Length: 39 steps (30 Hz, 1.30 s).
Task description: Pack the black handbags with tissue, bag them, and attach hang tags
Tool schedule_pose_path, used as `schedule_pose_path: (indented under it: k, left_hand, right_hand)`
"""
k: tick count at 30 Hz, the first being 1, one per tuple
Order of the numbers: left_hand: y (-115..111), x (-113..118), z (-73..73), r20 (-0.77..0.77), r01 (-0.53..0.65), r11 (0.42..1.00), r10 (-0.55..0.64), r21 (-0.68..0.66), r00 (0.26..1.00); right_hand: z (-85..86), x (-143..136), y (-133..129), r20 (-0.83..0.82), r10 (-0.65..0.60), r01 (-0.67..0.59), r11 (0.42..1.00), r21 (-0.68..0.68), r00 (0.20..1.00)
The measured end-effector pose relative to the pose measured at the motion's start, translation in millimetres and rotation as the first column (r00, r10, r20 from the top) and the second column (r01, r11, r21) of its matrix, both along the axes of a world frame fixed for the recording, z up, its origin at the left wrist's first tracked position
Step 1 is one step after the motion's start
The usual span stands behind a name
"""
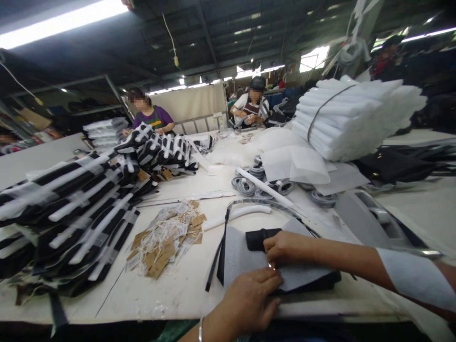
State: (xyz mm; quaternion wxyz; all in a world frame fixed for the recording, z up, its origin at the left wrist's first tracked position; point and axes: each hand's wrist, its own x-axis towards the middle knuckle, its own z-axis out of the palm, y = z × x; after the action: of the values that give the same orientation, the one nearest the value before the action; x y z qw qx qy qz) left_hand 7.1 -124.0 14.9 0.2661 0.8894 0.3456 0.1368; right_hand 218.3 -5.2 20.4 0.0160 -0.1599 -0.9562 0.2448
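"Where do the hands sit?"

"Lower right of the frame, over a black bag (322, 282) lying on the white table (167, 301), a pale sheet (235, 256) spread across it. The left hand (245, 299) reaches up from the bottom edge, back of the hand showing, a silver bangle (201, 329) at its wrist."

"And its fingers?"

"Half bent, pointing right, thumb lower and apart from them. The tips come in at a shiny metal piece (271, 267) on the sheet. I can't tell whether they pinch it."

"The other one?"

"The right hand (287, 247) comes in from the right, forearm slanting down from upper left to lower right, a white cover (415, 275) round it. Its fingers are bunched, knuckles up, against the end of a dark rolled piece (258, 239) and just above that metal. What's under the fingertips, I can't see."

"What's around them?"

"A white tube (249, 210) beyond the bag, a heap of brown tags (160, 256) to its left, grey coils (245, 185) farther back. Wrapped black goods (92, 223) pile up on the left side, and a strapped bundle of white tubes (342, 114) sits upper right. Across the table, a person in purple (153, 118) and another in a dark cap (254, 107) bend over things of their own."
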Motion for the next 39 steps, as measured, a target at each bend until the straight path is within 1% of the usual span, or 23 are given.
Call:
schedule_pose_path:
  k: [3, 6, 8, 9, 11, 13, 14, 17, 19, 22, 23, 25, 27, 29, 32, 34, 35, 36, 37, 38, 39]
  left_hand:
    - [0, -1, -3.4, -0.002, -0.004, 1.000, 0.004, 0.008, 1.000]
    - [-1, 0, -3.3, 0.006, -0.004, 1.000, 0.004, -0.003, 1.000]
    - [-1, 0, -2.5, 0.015, -0.005, 1.000, 0.005, -0.009, 1.000]
    - [-1, 0, -2.0, 0.021, -0.005, 1.000, 0.005, -0.008, 1.000]
    - [-1, 1, -1.4, 0.042, -0.003, 1.000, 0.003, -0.005, 0.999]
    - [-1, 1, -1.3, 0.065, 0.000, 1.000, 0.001, -0.003, 0.998]
    - [-1, 1, -1.5, 0.071, -0.001, 1.000, 0.001, 0.001, 0.997]
    - [-2, 0, -4.4, 0.072, 0.001, 1.000, -0.003, 0.026, 0.997]
    - [-1, -1, -8.0, 0.070, 0.014, 0.999, -0.017, 0.049, 0.997]
    - [-1, -2, -14.4, 0.063, 0.010, 0.996, -0.016, 0.088, 0.998]
    - [-1, -2, -16.2, 0.059, 0.004, 0.995, -0.010, 0.102, 0.998]
    - [0, -1, -18.9, 0.052, 0.005, 0.991, -0.012, 0.131, 0.999]
    - [0, 0, -20.5, 0.046, 0.024, 0.988, -0.032, 0.155, 0.998]
    - [1, 1, -21.5, 0.028, 0.039, 0.984, -0.045, 0.174, 0.999]
    - [0, 3, -22.5, -0.023, 0.016, 0.976, -0.011, 0.217, 1.000]
    - [-1, 5, -22.3, -0.036, 0.013, 0.970, -0.004, 0.242, 0.999]
    - [-2, 6, -22.1, -0.034, 0.019, 0.969, -0.011, 0.246, 0.999]
    - [-3, 7, -21.9, -0.030, 0.027, 0.969, -0.020, 0.247, 0.999]
    - [-4, 8, -21.8, -0.027, 0.033, 0.968, -0.027, 0.251, 0.999]
    - [-5, 9, -22.1, -0.030, 0.032, 0.967, -0.026, 0.254, 0.999]
    - [-5, 10, -22.7, -0.037, 0.030, 0.966, -0.021, 0.257, 0.999]
  right_hand:
    - [-2.0, -4, -5, 0.014, -0.035, 0.035, 0.999, 0.004, 0.999]
    - [-1.1, -5, -20, 0.012, -0.146, 0.146, 0.989, 0.017, 0.989]
    - [3.4, -5, -26, 0.014, -0.221, 0.220, 0.975, 0.031, 0.975]
    - [6.9, -5, -25, 0.022, -0.239, 0.238, 0.971, 0.034, 0.971]
    - [14.9, -5, -15, 0.043, -0.259, 0.258, 0.965, 0.045, 0.965]
    - [21.1, -10, 8, 0.045, -0.308, 0.302, 0.948, 0.096, 0.950]
    - [22.3, -13, 22, 0.036, -0.351, 0.343, 0.929, 0.140, 0.936]
    - [16.6, -29, 62, 0.033, -0.484, 0.456, 0.844, 0.284, 0.875]
    - [7.9, -41, 81, 0.078, -0.529, 0.473, 0.807, 0.354, 0.845]
    - [-0.1, -54, 92, 0.152, -0.548, 0.447, 0.788, 0.423, 0.822]
    - [0.6, -56, 92, 0.165, -0.552, 0.440, 0.783, 0.440, 0.817]
    - [8.3, -54, 89, 0.170, -0.567, 0.440, 0.766, 0.469, 0.806]
    - [22.9, -45, 82, 0.146, -0.590, 0.461, 0.741, 0.488, 0.794]
    - [41.6, -29, 72, 0.111, -0.630, 0.506, 0.705, 0.497, 0.768]
    - [70.4, 8, 46, 0.065, -0.722, 0.601, 0.620, 0.504, 0.689]
    - [84.6, 40, 22, 0.027, -0.764, 0.649, 0.566, 0.508, 0.645]
    - [88.7, 58, 7, -0.004, -0.764, 0.663, 0.557, 0.501, 0.645]
    - [90.4, 77, -8, -0.040, -0.752, 0.671, 0.561, 0.485, 0.658]
    - [89.4, 96, -25, -0.119, -0.719, 0.683, 0.576, 0.449, 0.684]
    - [86.1, 113, -43, -0.180, -0.681, 0.684, 0.606, 0.407, 0.710]
    - [80.6, 130, -62, -0.247, -0.658, 0.697, 0.616, 0.368, 0.712]
